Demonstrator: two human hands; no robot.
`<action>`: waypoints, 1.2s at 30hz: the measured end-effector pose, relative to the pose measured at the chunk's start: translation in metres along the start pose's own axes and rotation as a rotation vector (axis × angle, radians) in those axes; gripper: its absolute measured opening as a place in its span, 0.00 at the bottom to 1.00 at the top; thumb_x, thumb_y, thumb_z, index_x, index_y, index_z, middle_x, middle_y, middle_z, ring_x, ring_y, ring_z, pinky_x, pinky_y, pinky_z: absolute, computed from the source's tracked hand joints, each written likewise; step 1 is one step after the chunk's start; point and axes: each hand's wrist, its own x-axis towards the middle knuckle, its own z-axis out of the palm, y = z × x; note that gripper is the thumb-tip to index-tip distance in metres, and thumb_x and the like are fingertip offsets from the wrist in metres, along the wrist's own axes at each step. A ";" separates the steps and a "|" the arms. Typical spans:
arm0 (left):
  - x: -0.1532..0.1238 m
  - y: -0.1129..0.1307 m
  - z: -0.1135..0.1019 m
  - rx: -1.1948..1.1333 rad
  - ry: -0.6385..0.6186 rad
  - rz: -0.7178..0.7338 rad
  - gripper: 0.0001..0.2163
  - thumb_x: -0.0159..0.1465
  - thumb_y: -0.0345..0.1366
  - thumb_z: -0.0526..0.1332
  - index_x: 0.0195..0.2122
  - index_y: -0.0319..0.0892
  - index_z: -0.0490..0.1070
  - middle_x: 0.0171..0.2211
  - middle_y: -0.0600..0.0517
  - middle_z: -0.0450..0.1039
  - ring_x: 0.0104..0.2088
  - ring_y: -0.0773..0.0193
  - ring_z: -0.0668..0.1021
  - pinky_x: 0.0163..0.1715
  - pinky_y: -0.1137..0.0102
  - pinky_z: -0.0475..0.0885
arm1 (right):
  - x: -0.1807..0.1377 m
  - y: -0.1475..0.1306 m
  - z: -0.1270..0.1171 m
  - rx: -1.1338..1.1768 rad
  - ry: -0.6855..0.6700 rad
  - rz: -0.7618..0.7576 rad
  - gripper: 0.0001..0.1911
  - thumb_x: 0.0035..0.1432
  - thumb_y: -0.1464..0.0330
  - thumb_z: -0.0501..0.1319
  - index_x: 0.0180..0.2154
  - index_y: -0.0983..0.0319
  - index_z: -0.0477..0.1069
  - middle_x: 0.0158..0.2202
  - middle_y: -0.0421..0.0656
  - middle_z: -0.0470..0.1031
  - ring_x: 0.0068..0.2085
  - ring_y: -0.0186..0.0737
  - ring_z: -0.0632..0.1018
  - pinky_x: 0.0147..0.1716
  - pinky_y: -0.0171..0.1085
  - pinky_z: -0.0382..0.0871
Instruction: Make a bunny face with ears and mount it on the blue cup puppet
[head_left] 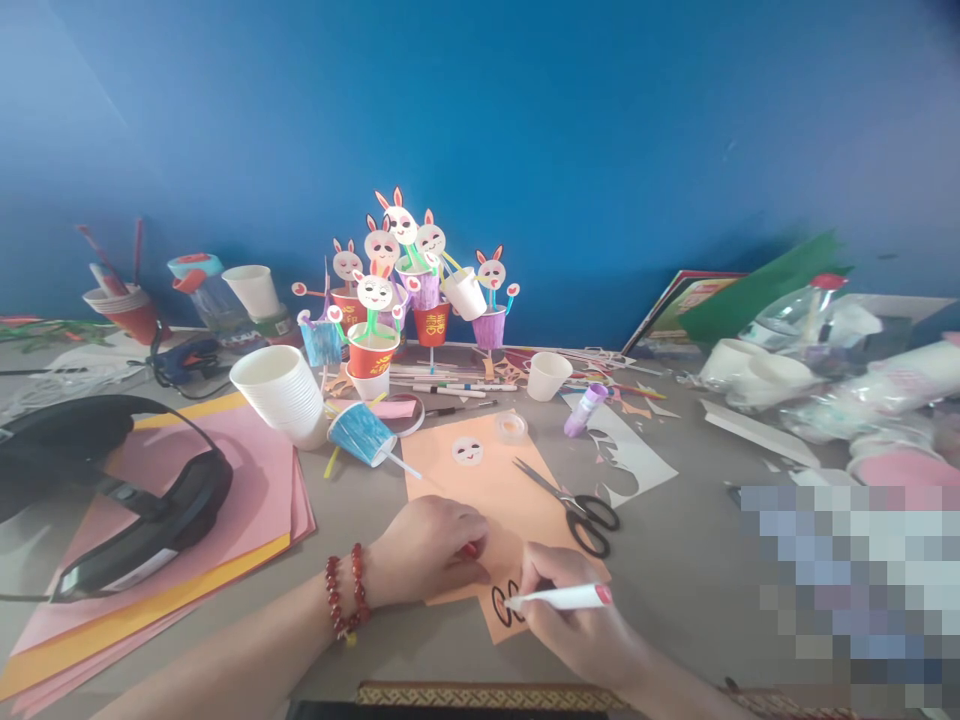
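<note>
My right hand (570, 615) grips a white marker (566, 597) with a red end. Its tip touches two black-outlined ear shapes (501, 606) on a small piece of orange paper near the front edge of the table. My left hand (431, 550) is closed beside it, resting on the larger orange sheet (450, 500). A small red marker cap (471, 549) shows between its fingers. Farther up that sheet lies a round paper rabbit face (467, 451). Black-handled scissors (574, 505) lie open across the sheet's right edge.
Rabbit-faced paper-cup figures (375, 292) stand by the blue wall. A blue-coloured cup (362, 434) lies tilted near stacked white cups (274, 390). A headset (150, 500) rests on pink paper at left. A purple glue stick (586, 410) stands beside cut white paper (637, 455). Plastic-wrapped cups (877, 390) sit at right.
</note>
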 end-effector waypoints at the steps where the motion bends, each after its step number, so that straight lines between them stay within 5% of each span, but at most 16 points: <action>1: 0.000 0.000 0.000 -0.004 0.003 -0.004 0.12 0.60 0.44 0.65 0.27 0.44 0.67 0.25 0.57 0.71 0.25 0.65 0.72 0.24 0.71 0.58 | 0.000 0.000 0.000 0.005 -0.004 0.000 0.12 0.51 0.75 0.57 0.22 0.58 0.56 0.18 0.34 0.63 0.22 0.33 0.64 0.22 0.33 0.54; 20: 0.001 0.003 -0.002 -0.008 -0.003 -0.025 0.13 0.60 0.44 0.65 0.26 0.43 0.67 0.24 0.57 0.71 0.25 0.66 0.71 0.24 0.72 0.57 | 0.000 -0.008 -0.002 0.047 -0.048 -0.025 0.14 0.48 0.75 0.56 0.20 0.58 0.51 0.18 0.33 0.57 0.21 0.31 0.59 0.21 0.33 0.51; 29: 0.001 0.002 -0.001 -0.011 0.005 -0.014 0.11 0.58 0.43 0.68 0.27 0.43 0.69 0.25 0.57 0.73 0.26 0.65 0.73 0.25 0.72 0.57 | -0.003 0.005 -0.006 0.175 0.130 0.076 0.08 0.49 0.73 0.53 0.21 0.58 0.57 0.18 0.33 0.59 0.20 0.32 0.59 0.20 0.33 0.51; 36: 0.002 0.000 0.002 -0.014 0.014 -0.016 0.12 0.55 0.41 0.70 0.27 0.43 0.68 0.25 0.58 0.73 0.26 0.65 0.74 0.24 0.72 0.56 | -0.002 0.003 -0.015 0.151 0.041 0.163 0.08 0.49 0.73 0.53 0.22 0.57 0.56 0.18 0.32 0.57 0.21 0.33 0.58 0.21 0.33 0.50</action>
